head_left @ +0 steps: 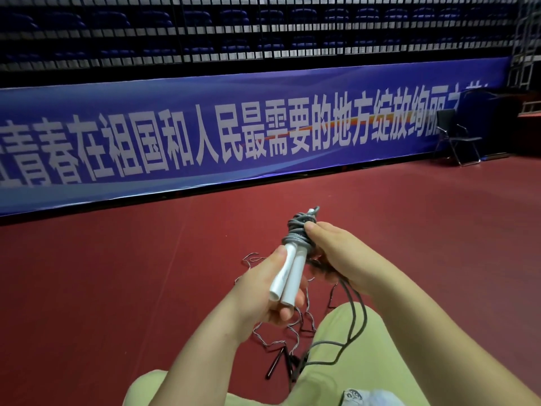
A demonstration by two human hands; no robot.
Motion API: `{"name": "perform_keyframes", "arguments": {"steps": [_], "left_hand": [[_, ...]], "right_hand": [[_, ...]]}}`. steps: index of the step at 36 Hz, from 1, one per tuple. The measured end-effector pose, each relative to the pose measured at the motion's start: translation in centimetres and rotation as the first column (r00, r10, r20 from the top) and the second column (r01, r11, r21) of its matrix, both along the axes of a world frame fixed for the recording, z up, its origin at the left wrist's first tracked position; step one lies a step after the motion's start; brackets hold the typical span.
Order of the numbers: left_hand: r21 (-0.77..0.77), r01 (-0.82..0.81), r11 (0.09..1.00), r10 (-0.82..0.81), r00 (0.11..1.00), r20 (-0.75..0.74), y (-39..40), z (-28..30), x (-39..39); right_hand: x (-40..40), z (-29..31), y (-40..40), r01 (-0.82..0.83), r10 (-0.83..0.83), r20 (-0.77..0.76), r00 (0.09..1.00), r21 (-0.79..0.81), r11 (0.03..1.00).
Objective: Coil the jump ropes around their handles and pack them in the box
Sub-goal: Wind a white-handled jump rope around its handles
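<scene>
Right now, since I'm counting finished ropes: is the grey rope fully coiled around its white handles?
Partly coiled. The grey rope wraps the white handles' upper part, but a loose length hangs below the right hand.

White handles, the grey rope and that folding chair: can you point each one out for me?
white handles (85,275): head view, on the middle of the two tubes held side by side.
grey rope (298,231): head view, on the coils wound round the handles' upper ends.
folding chair (452,136): head view, on its dark seat by the banner.
</scene>
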State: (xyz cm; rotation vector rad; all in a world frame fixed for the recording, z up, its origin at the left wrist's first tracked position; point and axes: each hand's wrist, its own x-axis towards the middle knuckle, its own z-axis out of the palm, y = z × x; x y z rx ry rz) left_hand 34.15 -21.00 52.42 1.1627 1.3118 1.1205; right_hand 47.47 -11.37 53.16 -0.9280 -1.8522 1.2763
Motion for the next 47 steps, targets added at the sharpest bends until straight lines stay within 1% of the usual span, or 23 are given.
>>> {"name": "perform_keyframes", "arguments": {"steps": [4,7,9,11,15,17,20,22,24,30,32,34,35,36,37,38,39,40,41,43,44,45,47], "left_hand": [[-0.009,-0.031,0.999,0.031,0.998,-0.060,0.3,-0.3,0.4],[0.001,-0.071,0.997,0.071,0.984,-0.165,0.5,-0.7,0.1],[0.048,-0.108,0.993,0.117,0.949,-0.294,0.7,-0.9,-0.4],[0.096,-0.153,0.984,0.180,0.887,-0.426,0.8,-1.0,-0.9],[0.165,-0.184,0.969,0.245,0.808,-0.536,0.8,-1.0,-1.0],[0.199,-0.202,0.959,0.281,0.769,-0.574,0.7,-1.0,-0.8],[0.251,-0.213,0.944,0.326,0.708,-0.626,0.7,-1.0,-0.8],[0.280,-0.209,0.937,0.343,0.706,-0.620,0.5,-0.8,-0.7],[0.320,-0.203,0.925,0.364,0.716,-0.596,0.5,-0.6,-0.6],[0.442,-0.196,0.875,0.450,0.667,-0.594,0.1,0.2,0.1],[0.431,-0.181,0.884,0.426,0.689,-0.587,-0.1,0.7,0.2],[0.359,-0.141,0.922,0.345,0.720,-0.602,-0.2,1.2,0.0],[0.310,-0.097,0.946,0.270,0.766,-0.583,-0.3,1.6,-0.2],[0.266,-0.029,0.964,0.168,0.838,-0.519,-0.5,1.8,-0.3],[0.225,0.050,0.973,0.049,0.909,-0.413,-0.7,2.0,-0.5],[0.173,0.126,0.977,-0.069,0.951,-0.302,-0.9,2.2,-0.7],[0.120,0.203,0.972,-0.176,0.963,-0.204,-1.0,2.2,-0.9],[0.083,0.298,0.951,-0.288,0.951,-0.114,-1.1,2.1,-1.0],[0.070,0.406,0.911,-0.405,0.914,-0.019,-1.1,1.9,-1.0],[0.095,0.585,0.805,-0.592,0.782,0.198,-1.0,1.0,-0.3],[0.117,0.634,0.764,-0.637,0.714,0.292,-0.9,0.5,0.2],[0.141,0.651,0.746,-0.653,0.672,0.350,-0.8,0.2,0.6],[0.169,0.654,0.737,-0.655,0.630,0.417,-0.6,-0.5,1.2]], "right_hand": [[-0.2,-0.4,-0.2,0.021,-0.028,0.100,0.995,0.066,0.998],[-0.3,-0.8,0.0,0.044,-0.055,0.153,0.987,0.073,0.996],[0.0,-1.0,0.0,0.059,-0.067,0.162,0.985,0.057,0.997],[0.3,-1.2,-0.1,0.056,-0.063,0.152,0.986,0.049,0.997],[0.4,-1.6,-0.2,0.072,-0.080,0.133,0.988,0.061,0.995],[0.3,-1.6,-0.4,0.060,-0.063,0.089,0.994,0.038,0.997],[0.1,-1.4,-0.8,-0.001,-0.003,-0.058,0.998,-0.065,0.998],[0.0,-1.2,-1.1,-0.037,0.022,-0.136,0.990,-0.115,0.993],[-0.1,-0.9,-1.4,-0.041,0.021,-0.172,0.985,-0.109,0.993],[-0.2,0.4,-2.5,-0.016,0.004,-0.342,0.940,-0.030,0.999],[0.0,0.5,-2.8,-0.041,0.030,-0.411,0.911,-0.017,0.999],[0.2,0.5,-3.0,-0.099,0.087,-0.490,0.867,0.002,0.995],[0.4,0.4,-3.0,-0.131,0.122,-0.522,0.844,0.020,0.991],[0.5,0.3,-2.9,-0.158,0.149,-0.543,0.827,0.030,0.987],[0.6,0.3,-2.8,-0.176,0.167,-0.552,0.817,0.037,0.984],[0.8,0.3,-2.7,-0.186,0.175,-0.558,0.811,0.038,0.982],[0.9,0.2,-2.5,-0.200,0.188,-0.562,0.805,0.041,0.979],[1.0,0.2,-2.5,-0.218,0.202,-0.573,0.795,0.042,0.975],[1.1,0.2,-2.5,-0.243,0.227,-0.594,0.772,0.054,0.968],[0.9,0.4,-2.8,-0.307,0.305,-0.647,0.699,0.113,0.945],[0.8,0.6,-3.0,-0.330,0.336,-0.664,0.668,0.140,0.933],[0.7,0.7,-3.1,-0.333,0.358,-0.665,0.656,0.171,0.927],[0.5,0.9,-3.2,-0.268,0.338,-0.635,0.694,0.208,0.941]]}}
